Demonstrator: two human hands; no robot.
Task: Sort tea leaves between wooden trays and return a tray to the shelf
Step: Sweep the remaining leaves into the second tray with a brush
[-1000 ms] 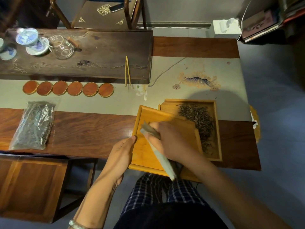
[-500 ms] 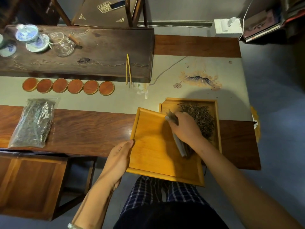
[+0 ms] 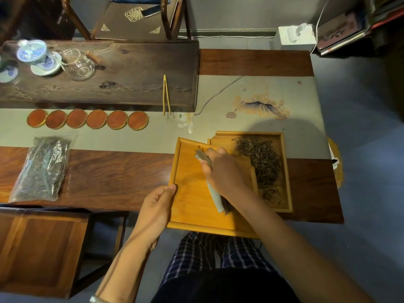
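Note:
Two light wooden trays lie at the table's near right. The near tray [image 3: 192, 206] is bare inside, tilted, and overlaps the left edge of the far tray [image 3: 286, 171], which holds a strip of dark tea leaves [image 3: 264, 165]. My left hand [image 3: 156, 209] grips the near tray's left rim, thumb on top. My right hand [image 3: 223, 171] is over the near tray and grips a long pale brush-like tool [image 3: 215, 196]; its dark tip shows above my fingers.
A clear bag of tea leaves [image 3: 42, 167] lies at the left. Several round coasters [image 3: 87, 119] line the cloth runner. Yellow tongs [image 3: 166, 95] rest on the dark tea board [image 3: 131, 68], with cups and a glass pitcher [image 3: 79, 65]. A wooden stool [image 3: 43, 248] stands below left.
My right hand swept the tool right toward the tea leaves, then came back left over the near tray. The near tray shifted slightly; my left hand stays on its rim.

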